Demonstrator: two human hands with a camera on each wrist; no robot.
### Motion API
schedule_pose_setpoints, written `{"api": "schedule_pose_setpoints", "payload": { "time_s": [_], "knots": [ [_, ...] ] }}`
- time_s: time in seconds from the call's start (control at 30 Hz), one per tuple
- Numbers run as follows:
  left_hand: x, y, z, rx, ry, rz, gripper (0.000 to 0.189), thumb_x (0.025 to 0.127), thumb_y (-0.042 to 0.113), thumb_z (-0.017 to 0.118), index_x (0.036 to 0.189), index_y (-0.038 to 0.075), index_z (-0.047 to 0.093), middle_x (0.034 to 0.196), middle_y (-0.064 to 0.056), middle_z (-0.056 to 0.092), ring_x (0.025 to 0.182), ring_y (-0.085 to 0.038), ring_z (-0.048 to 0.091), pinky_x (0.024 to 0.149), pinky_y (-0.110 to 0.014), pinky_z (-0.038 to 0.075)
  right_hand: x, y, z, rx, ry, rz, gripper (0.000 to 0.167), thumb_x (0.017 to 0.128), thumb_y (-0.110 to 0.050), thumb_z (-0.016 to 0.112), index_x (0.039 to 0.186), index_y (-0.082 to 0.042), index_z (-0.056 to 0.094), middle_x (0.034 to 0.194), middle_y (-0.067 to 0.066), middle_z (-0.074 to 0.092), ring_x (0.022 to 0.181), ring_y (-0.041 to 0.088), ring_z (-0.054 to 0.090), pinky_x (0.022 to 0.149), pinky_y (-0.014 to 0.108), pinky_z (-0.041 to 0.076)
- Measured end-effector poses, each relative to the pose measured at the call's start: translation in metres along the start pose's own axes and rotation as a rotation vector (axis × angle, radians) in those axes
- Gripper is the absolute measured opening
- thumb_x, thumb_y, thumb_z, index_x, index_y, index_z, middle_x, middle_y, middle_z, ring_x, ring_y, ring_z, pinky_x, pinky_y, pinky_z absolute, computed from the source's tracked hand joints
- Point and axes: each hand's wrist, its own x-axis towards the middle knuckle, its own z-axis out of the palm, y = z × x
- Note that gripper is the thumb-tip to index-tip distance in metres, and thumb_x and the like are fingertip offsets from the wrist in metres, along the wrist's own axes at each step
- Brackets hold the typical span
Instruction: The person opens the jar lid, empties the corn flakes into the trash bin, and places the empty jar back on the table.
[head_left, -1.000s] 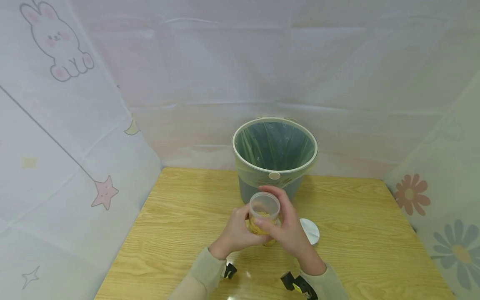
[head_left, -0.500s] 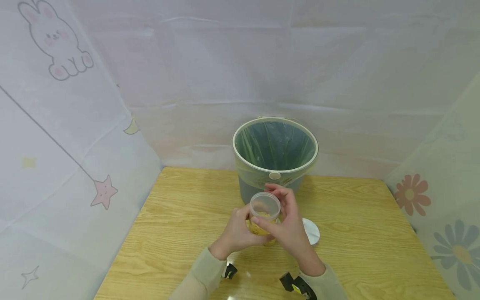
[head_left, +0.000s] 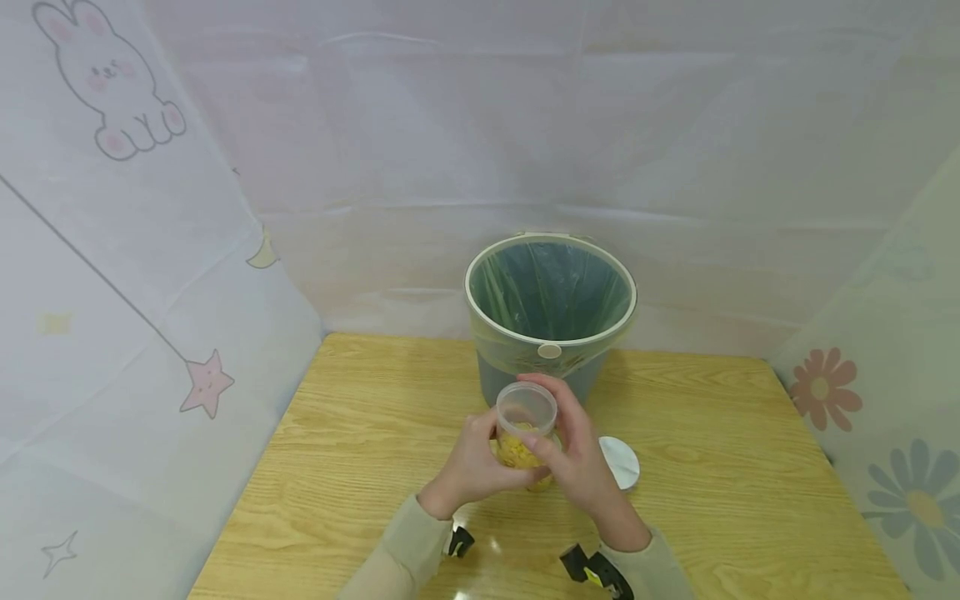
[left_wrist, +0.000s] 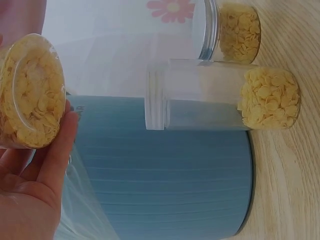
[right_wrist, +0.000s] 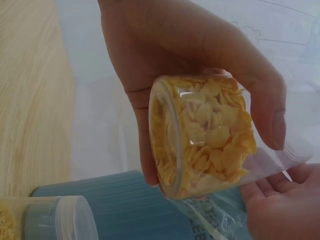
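Both hands are on a clear plastic jar [head_left: 527,405] partly filled with yellow flakes, like cornflakes. My left hand [head_left: 476,462] grips its lower part; in the right wrist view the flakes [right_wrist: 215,125] show beside that hand. My right hand [head_left: 573,454] curls round the upper part, with the thumb at the near side and the fingers beyond the rim. Below the held jar, a taller clear jar [left_wrist: 205,95] with a ribbed translucent top stands on the table, flakes in its bottom. Beside that one is a silver-lidded jar [left_wrist: 240,32], also holding flakes.
A blue-grey bin [head_left: 550,287] lined with a clear bag stands behind the hands. The light wooden table [head_left: 375,417] runs up to patterned cloth walls [head_left: 435,150]. A pale round disc [head_left: 620,462] shows to the right of my right wrist.
Half a second ago the fingers of my right hand were raised off the jar's far side; now they wrap its upper part again. The jar has shifted slightly left, still in my left hand.
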Motion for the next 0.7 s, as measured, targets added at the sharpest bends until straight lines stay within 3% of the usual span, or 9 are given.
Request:
{"api": "schedule_pose_setpoints", "payload": {
  "time_s": [0.17,0.4,0.5,0.7],
  "knots": [
    [-0.002,-0.009,0.001,0.004,-0.007,0.001,0.059,0.070,0.010,0.090,0.124,0.010,0.064,0.111,-0.002,0.072,0.095,-0.012,0.067,0.072,-0.029,0.057,-0.001,-0.002,0.000,-0.010,0.014,0.041,0.071,0.085,0.008,0.074,0.147,-0.001,0.040,0.146,0.013,0.048,0.128,0.028,0.049,0.105,0.035,0.039],
    [0.006,0.023,-0.006,0.005,-0.019,0.053,0.054,0.072,0.004,0.086,0.120,0.000,0.063,0.110,-0.008,0.072,0.094,-0.016,0.068,0.072,-0.028,0.056,0.000,-0.003,0.002,0.035,0.081,0.060,0.068,0.077,0.012,0.081,0.129,0.007,0.036,0.145,0.021,0.044,0.134,0.030,0.045,0.108,0.030,0.037],
    [0.007,0.026,-0.007,0.003,-0.025,0.055,0.054,0.072,0.002,0.086,0.120,-0.001,0.063,0.111,-0.009,0.071,0.098,-0.017,0.068,0.076,-0.030,0.057,0.000,-0.003,0.002,0.039,0.098,0.080,0.063,0.077,0.013,0.081,0.122,0.007,0.038,0.144,0.022,0.045,0.132,0.030,0.046,0.108,0.029,0.036],
    [0.003,0.002,-0.001,0.007,-0.021,0.041,0.058,0.071,0.006,0.090,0.122,0.004,0.063,0.111,-0.006,0.071,0.095,-0.013,0.068,0.074,-0.029,0.057,0.000,-0.003,0.001,0.026,0.104,0.097,0.056,0.080,0.011,0.080,0.121,0.004,0.043,0.143,0.023,0.047,0.128,0.029,0.050,0.106,0.030,0.038]
  ]
}}
